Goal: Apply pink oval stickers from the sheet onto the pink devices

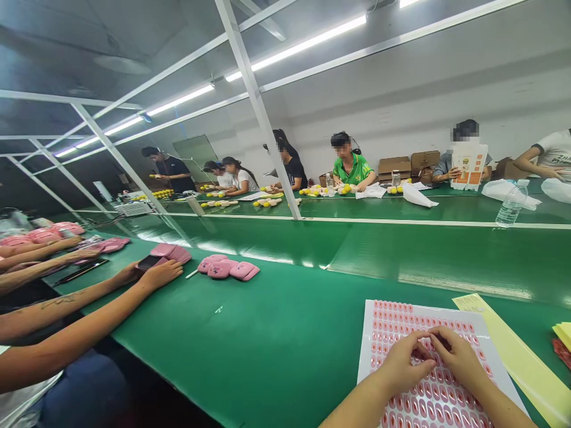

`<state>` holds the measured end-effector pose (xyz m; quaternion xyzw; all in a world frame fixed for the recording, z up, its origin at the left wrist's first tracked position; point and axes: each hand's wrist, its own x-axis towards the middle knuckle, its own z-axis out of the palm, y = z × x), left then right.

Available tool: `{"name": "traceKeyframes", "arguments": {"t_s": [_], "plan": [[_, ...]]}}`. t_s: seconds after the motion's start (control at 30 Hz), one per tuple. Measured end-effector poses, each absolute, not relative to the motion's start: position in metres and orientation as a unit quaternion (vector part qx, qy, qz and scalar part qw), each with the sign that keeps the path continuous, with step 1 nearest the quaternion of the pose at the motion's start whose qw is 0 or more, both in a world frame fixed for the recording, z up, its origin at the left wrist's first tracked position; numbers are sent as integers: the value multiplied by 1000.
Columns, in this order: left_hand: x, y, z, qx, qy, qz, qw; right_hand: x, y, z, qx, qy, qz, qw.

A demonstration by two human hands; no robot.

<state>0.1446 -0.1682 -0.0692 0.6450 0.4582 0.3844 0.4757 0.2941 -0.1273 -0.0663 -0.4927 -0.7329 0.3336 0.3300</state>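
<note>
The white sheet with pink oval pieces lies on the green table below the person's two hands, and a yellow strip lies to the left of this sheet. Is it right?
Not fully: in the head view, the yellow strip lies to the right of the white sheet, not to the left. The rest of the statement is right.

pale grey wall (379,107), lit tube lights (307,44), white posts (252,89), green worktop (267,345).

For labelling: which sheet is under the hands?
The white sheet with pink ovals: left hand and right hand are over it, not the yellow sheet to its right.
</note>
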Motion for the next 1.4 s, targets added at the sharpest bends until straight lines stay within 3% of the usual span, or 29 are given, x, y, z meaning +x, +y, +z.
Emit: {"name": "traceKeyframes", "arguments": {"t_s": [1.4], "plan": [[145,-167,-71,659,461,376,461,297,-127,-67,-485,-746,324,321]]}}
